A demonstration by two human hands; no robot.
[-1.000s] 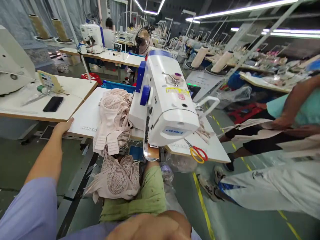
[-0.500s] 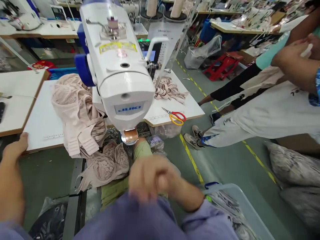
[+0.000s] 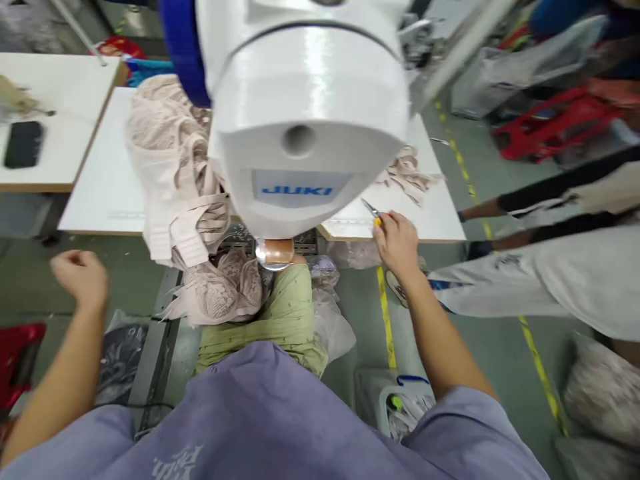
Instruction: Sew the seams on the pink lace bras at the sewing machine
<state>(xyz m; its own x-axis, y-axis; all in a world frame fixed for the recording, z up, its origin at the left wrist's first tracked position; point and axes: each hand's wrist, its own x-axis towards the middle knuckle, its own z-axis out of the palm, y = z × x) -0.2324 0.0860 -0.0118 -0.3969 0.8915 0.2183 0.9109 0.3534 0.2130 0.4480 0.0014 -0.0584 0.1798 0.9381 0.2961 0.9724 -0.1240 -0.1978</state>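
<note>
the left hand (image 3: 83, 277) is now off the table (image 3: 107, 173), and the right hand (image 3: 397, 243) has reached the scissors (image 3: 371, 208). far left lies a phone (image 3: 24, 144); the left hand hangs nearby, loosely fisted. bras (image 3: 170, 153) heap on the table; shirt lettering (image 3: 177, 463) is too blurred to read. the machine (image 3: 310, 93), marked "juki" in blue, blocks the middle. the right hand grips the scissors' handles at the front edge, scraps (image 3: 407, 173) behind, a red stool (image 3: 555, 127) beyond.
</note>
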